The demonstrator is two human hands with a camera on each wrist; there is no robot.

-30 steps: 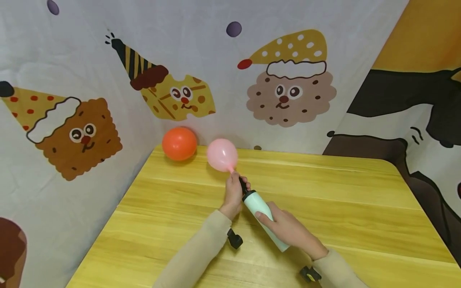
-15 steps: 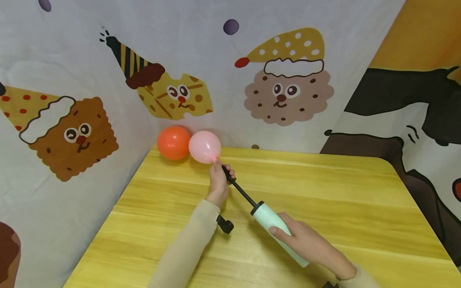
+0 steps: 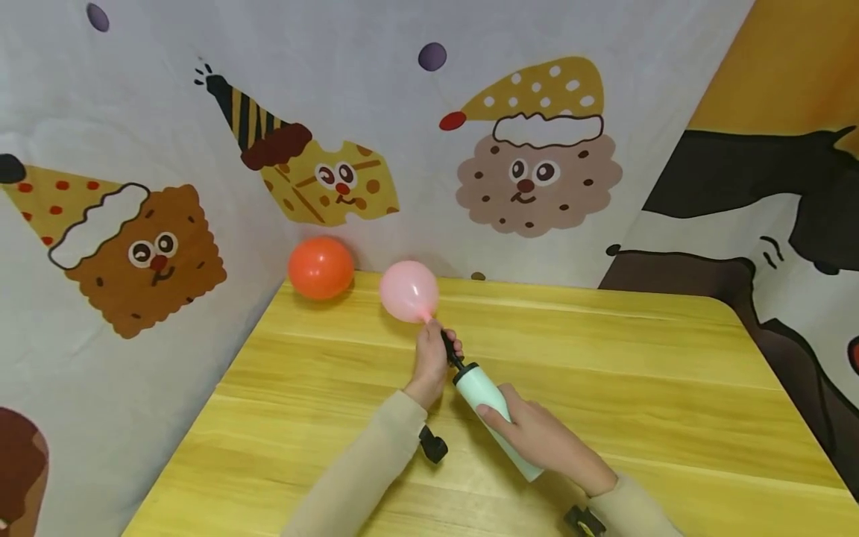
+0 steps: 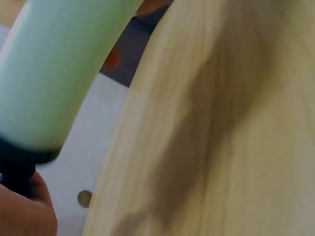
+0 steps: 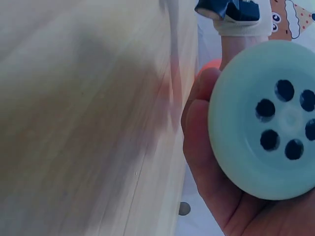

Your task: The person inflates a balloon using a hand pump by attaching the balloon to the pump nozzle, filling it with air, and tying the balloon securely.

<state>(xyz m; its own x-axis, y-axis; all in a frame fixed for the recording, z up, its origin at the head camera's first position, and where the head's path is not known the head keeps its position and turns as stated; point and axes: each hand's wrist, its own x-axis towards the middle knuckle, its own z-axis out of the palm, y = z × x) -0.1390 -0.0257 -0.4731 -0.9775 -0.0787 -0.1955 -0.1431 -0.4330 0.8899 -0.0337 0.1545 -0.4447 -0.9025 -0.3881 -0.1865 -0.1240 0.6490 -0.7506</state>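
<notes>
My left hand (image 3: pixel 432 362) grips the black handle end of a balloon pump (image 3: pixel 493 414), its thumb at the neck of a pink balloon (image 3: pixel 409 291) fitted there. The pump's mint-green barrel lies in my right hand (image 3: pixel 537 432), fingers wrapped round it. Only a short stretch of black rod shows between handle and barrel. In the left wrist view the barrel (image 4: pixel 54 69) fills the upper left, with part of the left hand (image 4: pixel 24 211) below. The right wrist view shows the barrel's round end (image 5: pixel 236 118) with several dark holes, held by the right hand (image 5: pixel 204 147).
An orange balloon (image 3: pixel 321 268) rests at the table's back left corner, left of the pink one. The wooden table (image 3: pixel 604 358) meets a cartoon-printed cloth (image 3: pixel 416 149) behind it. Black camera mounts (image 3: pixel 433 446) sit at both wrists.
The pump rod was nearly in, then drawn well out half a second ago, and is now pushed mostly back in. The hands moved apart and together again; the pink balloon followed the left hand.
</notes>
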